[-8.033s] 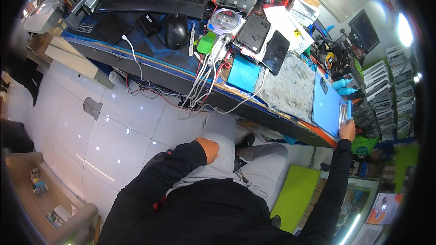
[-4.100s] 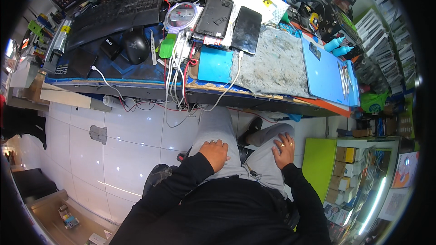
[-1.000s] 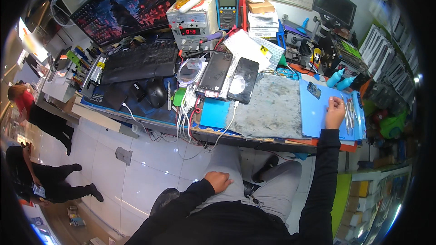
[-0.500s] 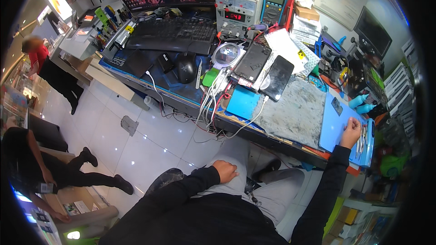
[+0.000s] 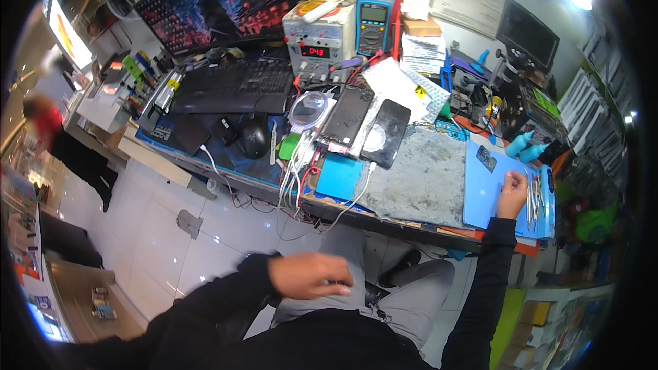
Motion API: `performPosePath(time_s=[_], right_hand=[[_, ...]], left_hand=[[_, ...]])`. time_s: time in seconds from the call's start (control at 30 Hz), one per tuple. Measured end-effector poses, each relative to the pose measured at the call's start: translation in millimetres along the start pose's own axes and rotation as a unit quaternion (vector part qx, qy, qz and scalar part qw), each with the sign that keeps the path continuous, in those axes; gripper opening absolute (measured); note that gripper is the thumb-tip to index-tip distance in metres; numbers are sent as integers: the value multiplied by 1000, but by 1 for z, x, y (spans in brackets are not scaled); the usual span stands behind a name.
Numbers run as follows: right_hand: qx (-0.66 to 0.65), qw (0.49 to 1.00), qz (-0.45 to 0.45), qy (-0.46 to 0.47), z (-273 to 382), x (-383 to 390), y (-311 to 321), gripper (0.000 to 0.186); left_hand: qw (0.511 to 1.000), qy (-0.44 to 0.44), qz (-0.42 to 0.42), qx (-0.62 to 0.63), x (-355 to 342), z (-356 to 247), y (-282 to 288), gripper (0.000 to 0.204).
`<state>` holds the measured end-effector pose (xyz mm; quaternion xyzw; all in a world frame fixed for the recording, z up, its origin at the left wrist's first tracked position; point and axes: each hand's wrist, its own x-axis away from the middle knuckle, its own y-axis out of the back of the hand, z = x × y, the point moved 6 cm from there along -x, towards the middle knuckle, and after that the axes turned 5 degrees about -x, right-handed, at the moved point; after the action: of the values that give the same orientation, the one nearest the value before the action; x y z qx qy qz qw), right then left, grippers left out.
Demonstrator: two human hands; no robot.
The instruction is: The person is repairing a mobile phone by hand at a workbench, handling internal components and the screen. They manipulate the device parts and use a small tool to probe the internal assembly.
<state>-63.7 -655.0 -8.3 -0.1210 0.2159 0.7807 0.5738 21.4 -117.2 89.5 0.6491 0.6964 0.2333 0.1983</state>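
Observation:
My left hand is lifted over my left thigh, a little blurred. Its fingers are loosely bent and slightly apart, with nothing seen in them. On the blue work mat at the right end of the bench rests my right hand. Its fingers are curled together, and whatever they may hold is hidden. Just right of it lie several slim metal hand tools, probably tweezers or picks. A small dark flat part sits on the mat beyond the hand.
A stained grey mat borders the blue one. Left of it are a black phone, a second dark phone, white cables, a mouse and a keyboard. Behind stand a power supply, a multimeter and blue bottles.
My left hand has risen off my lap and moved slightly left. My right hand stays by the tools. The view has shifted, and the nearer person at the left is out of sight.

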Motion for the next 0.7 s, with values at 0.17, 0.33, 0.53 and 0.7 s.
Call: performPosePath(time_s=[0.17, 0.33, 0.53, 0.7], right_hand=[[29, 999, -43, 7, 9, 2, 26, 23], [24, 999, -41, -14, 19, 7, 28, 22], [-25, 999, -7, -33, 33, 23, -14, 19], [9, 999, -22, -29, 36, 16, 18, 19]], left_hand=[[834, -124, -378, -383, -58, -88, 278, 7], [717, -41, -434, -543, -164, -32, 511, 23], [415, -16, -90, -905, -190, 69, 654, 29], [560, 180, -201, -783, -261, 80, 633, 28]])
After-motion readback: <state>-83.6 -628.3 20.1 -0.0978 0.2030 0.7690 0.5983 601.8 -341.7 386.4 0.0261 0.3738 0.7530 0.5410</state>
